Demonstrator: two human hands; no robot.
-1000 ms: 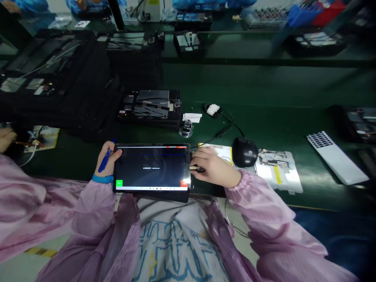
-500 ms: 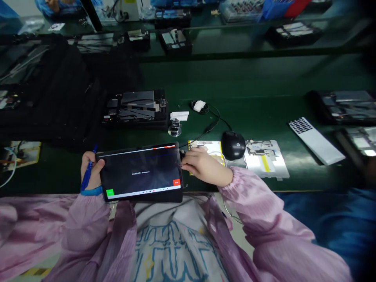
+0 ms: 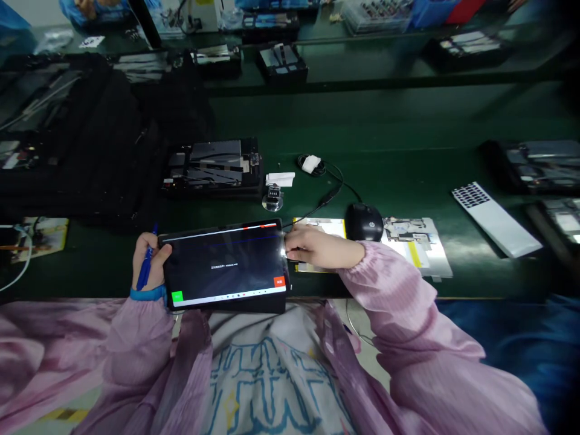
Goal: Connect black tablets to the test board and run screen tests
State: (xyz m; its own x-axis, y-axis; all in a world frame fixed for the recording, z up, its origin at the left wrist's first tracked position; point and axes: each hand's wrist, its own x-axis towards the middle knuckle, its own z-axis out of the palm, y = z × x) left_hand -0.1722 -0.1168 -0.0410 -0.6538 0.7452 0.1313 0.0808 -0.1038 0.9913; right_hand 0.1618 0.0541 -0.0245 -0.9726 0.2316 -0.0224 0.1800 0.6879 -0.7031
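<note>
A black tablet (image 3: pixel 226 263) with a lit dark screen is tilted up at the bench's front edge. It shows a green box at the lower left and a red one at the lower right. My left hand (image 3: pixel 151 263) grips its left edge, thumb on the front, with a blue pen (image 3: pixel 146 266) also tucked in the fingers. At the right edge, my right hand (image 3: pixel 312 246) is closed in a pinch around the end of a black cable (image 3: pixel 312 211); the fingers mostly hide the plug. The cable leads back to a black mouse (image 3: pixel 365 222) right of that hand.
Opened device parts (image 3: pixel 212 163) lie in a black tray behind the tablet, near a small counter (image 3: pixel 273 196). Black trays (image 3: pixel 77 139) are stacked at left. Metal-backed panels (image 3: pixel 421 248) and a white strip (image 3: pixel 496 220) lie to the right. A shelf (image 3: pixel 362 66) spans the back.
The view has shifted slightly, so everything sits a little further right. My right fingers have moved slightly down along the tablet's right edge. The left hand keeps its grip.
</note>
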